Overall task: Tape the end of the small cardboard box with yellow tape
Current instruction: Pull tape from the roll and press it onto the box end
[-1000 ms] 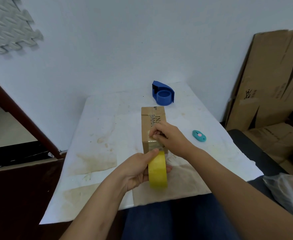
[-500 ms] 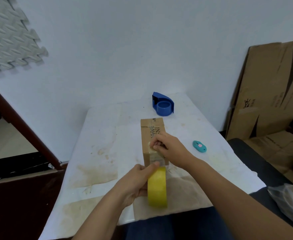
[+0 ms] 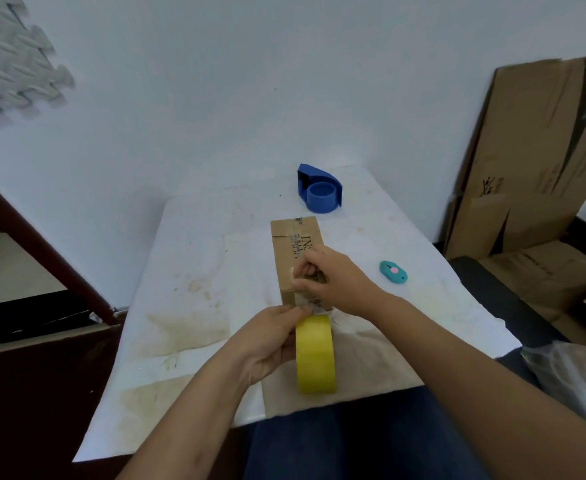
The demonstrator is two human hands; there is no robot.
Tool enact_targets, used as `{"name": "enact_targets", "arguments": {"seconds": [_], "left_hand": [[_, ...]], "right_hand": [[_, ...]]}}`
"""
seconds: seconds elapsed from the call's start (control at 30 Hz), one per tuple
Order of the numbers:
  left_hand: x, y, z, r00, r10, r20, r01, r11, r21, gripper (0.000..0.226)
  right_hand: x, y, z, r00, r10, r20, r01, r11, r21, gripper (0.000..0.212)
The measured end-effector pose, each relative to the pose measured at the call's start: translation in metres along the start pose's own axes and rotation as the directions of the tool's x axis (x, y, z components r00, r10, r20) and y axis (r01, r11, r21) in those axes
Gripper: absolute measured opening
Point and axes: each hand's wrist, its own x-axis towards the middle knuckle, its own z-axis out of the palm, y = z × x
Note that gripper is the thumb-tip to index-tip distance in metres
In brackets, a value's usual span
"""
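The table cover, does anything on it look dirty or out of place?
Yes. The white cover has brownish stains left of the box and under the yellow tape roll. The blue dispenser sits empty near the wall while the left hand holds the roll.

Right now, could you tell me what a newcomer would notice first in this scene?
The yellow tape roll stands out at the table's near edge, gripped by the left hand. Just behind it, the right hand presses on the near end of the small box. A blue dispenser sits farther back, a teal cutter to the right.
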Motion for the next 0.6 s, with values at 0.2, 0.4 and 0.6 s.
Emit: {"name": "enact_targets", "arguments": {"seconds": [0.2,0.4,0.6], "left_hand": [[-0.006,-0.001,0.009,1.0,-0.011,0.019,0.012,0.999,-0.044,0.04],[-0.011,-0.003,0.008,0.997,0.037,0.063,-0.035,0.998,-0.045,0.033],[-0.006,-0.004,0.0,1.0,-0.028,0.009,0.027,0.999,0.039,0.034]], "right_hand": [[0.001,0.002,0.0,1.0,-0.019,0.0,0.019,1.0,-0.011,0.013],[0.0,0.005,-0.002,0.999,-0.049,0.019,0.05,0.998,-0.035,0.021],[-0.006,0.009,0.012,0.995,-0.04,-0.092,0.035,0.998,-0.054,0.018]]}}
